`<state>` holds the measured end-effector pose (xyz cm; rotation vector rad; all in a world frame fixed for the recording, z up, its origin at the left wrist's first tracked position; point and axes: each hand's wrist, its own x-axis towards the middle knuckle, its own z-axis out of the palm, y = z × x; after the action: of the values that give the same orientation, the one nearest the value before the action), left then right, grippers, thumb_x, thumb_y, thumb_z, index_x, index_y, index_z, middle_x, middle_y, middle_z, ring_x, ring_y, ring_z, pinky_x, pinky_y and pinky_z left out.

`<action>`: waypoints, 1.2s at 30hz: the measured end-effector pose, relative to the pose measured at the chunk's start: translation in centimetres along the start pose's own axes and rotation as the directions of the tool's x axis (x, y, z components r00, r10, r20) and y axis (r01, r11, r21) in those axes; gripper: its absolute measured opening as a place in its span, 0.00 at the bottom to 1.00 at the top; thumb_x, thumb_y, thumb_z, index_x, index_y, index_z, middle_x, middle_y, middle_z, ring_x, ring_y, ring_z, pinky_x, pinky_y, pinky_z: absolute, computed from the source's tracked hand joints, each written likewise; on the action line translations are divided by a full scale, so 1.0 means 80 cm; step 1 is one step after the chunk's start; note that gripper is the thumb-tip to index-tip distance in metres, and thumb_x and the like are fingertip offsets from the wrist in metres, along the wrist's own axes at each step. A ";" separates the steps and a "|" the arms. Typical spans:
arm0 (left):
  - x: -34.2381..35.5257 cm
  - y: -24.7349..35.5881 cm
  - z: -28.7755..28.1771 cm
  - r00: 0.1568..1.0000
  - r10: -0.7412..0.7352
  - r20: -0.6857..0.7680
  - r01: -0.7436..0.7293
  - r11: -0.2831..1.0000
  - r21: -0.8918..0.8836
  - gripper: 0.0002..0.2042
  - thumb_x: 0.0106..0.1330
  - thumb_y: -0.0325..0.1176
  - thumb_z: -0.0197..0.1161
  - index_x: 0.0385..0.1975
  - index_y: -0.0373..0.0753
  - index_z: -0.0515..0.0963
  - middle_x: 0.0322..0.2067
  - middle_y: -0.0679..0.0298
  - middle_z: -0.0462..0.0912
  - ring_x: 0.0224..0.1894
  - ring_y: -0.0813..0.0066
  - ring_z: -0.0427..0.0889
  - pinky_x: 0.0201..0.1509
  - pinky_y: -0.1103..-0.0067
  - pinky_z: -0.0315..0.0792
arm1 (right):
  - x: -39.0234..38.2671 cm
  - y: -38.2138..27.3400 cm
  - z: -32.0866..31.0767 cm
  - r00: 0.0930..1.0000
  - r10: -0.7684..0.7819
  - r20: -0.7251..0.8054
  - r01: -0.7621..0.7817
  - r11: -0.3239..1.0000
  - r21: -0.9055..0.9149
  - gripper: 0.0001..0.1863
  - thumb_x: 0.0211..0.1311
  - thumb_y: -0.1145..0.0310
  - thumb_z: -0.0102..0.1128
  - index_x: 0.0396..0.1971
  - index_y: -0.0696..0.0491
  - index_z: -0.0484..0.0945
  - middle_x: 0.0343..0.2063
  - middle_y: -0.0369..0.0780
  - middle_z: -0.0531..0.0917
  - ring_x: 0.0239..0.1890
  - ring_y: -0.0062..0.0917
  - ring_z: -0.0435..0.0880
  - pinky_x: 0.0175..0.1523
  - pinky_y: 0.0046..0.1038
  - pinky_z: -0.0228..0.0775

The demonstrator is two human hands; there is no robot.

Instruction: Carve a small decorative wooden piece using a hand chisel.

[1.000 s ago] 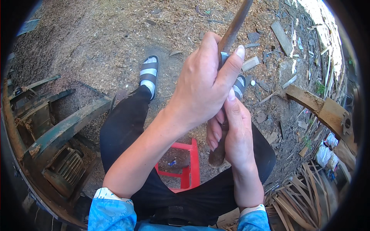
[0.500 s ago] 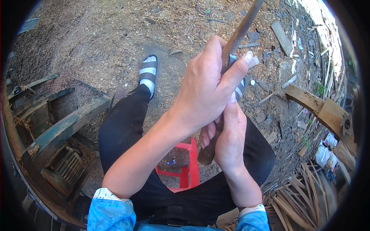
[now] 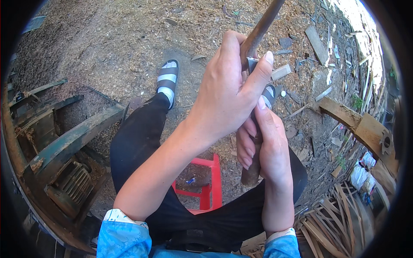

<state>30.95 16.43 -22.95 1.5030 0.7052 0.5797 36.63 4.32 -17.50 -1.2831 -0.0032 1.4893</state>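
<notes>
A long, dark brown, slightly curved rod point(image 3: 266, 26) slants up from my hands past the top of the picture. My left hand point(image 3: 223, 88) is closed round its middle, thumb lying along the near side. Just below, my right hand point(image 3: 272, 139) wraps the lower part, its thumb tip touching the left hand. The rod's blunt round end point(image 3: 251, 175) sticks out under my right fingers. A small grey metal-looking piece point(image 3: 253, 64) shows beside the left thumb, mostly hidden. A pale wooden block point(image 3: 282, 72) appears just beyond that thumb; whether it joins the rod I cannot tell.
A red plastic stool point(image 3: 216, 180) stands between my knees. A rusty machine frame point(image 3: 81, 133) with a motor point(image 3: 71, 185) is at left. At right lie a curved wooden beam point(image 3: 344, 112), bundled wood strips point(image 3: 340, 215) and white bags point(image 3: 359, 176). Wood shavings point(image 3: 116, 43) cover the ground.
Both hands still grip the rod. Its lower end has swung right with my right hand, while my left hand has shifted slightly left and up, so the rod stands steeper.
</notes>
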 end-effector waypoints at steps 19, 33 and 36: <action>-0.007 0.012 0.013 0.997 -0.057 -0.046 0.056 0.998 -0.021 0.14 0.76 0.41 0.61 0.35 0.37 0.69 0.19 0.74 0.68 0.21 0.91 0.64 0.23 0.83 0.59 | 0.001 0.020 0.012 0.977 -0.143 -0.157 0.130 0.987 -0.090 0.26 0.82 0.47 0.34 0.25 0.50 0.62 0.10 0.32 0.64 0.09 0.18 0.63 0.14 0.20 0.60; -0.005 0.002 0.008 0.991 0.080 -0.106 -0.072 0.995 0.073 0.12 0.78 0.39 0.57 0.36 0.37 0.70 0.17 0.74 0.69 0.20 0.91 0.65 0.21 0.82 0.58 | -0.009 -0.012 -0.010 1.000 0.023 0.005 -0.022 0.989 -0.144 0.25 0.83 0.50 0.38 0.24 0.50 0.64 0.14 0.30 0.64 0.13 0.13 0.61 0.18 0.18 0.57; -0.007 0.008 0.008 0.989 0.089 -0.118 -0.087 0.996 0.016 0.13 0.78 0.40 0.57 0.35 0.37 0.70 0.17 0.73 0.69 0.20 0.90 0.65 0.21 0.82 0.59 | -0.010 -0.004 0.002 0.999 -0.020 -0.043 0.015 0.992 -0.126 0.25 0.83 0.51 0.38 0.25 0.50 0.65 0.14 0.30 0.64 0.13 0.12 0.61 0.18 0.17 0.57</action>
<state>31.08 15.54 -22.29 1.5244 0.7371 0.7385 36.57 4.01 -16.69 -1.4137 -0.0800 1.4640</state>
